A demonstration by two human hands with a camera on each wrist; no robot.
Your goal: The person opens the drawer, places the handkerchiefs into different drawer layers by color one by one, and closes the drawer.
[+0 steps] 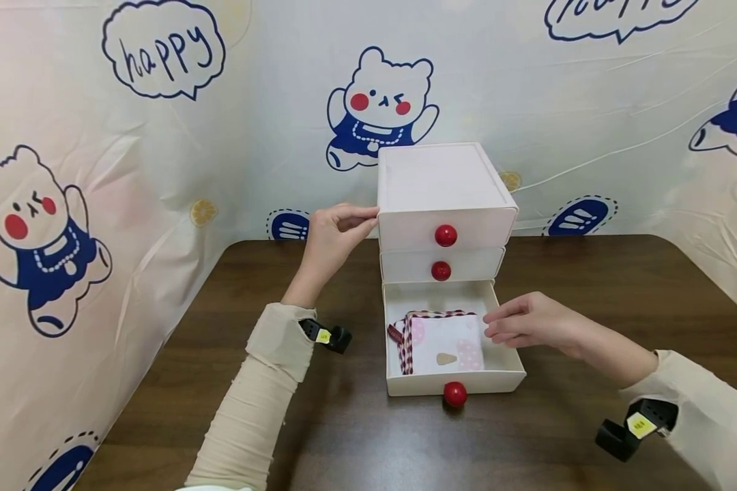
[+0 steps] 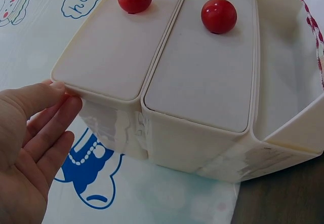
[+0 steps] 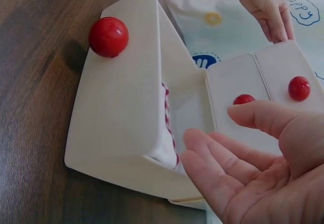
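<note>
A white drawer unit (image 1: 442,177) with red ball knobs stands on the table, its bottom drawer (image 1: 417,386) pulled out and the two upper ones closed. Inside the pulled-out drawer lies a folded white cloth (image 1: 439,344) with pink patches and a red-and-white checked trim. My left hand (image 1: 334,242) touches the unit's upper left front edge with thumb and fingertips, fingers fairly straight. Over the right wall of the bottom drawer, beside the cloth, my right hand (image 3: 248,168) hovers with relaxed fingers and nothing in them.
The brown wooden table (image 1: 565,436) extends around the unit. Behind it hangs a pale printed curtain (image 1: 270,109) with bear figures. A black camera is strapped to each wrist.
</note>
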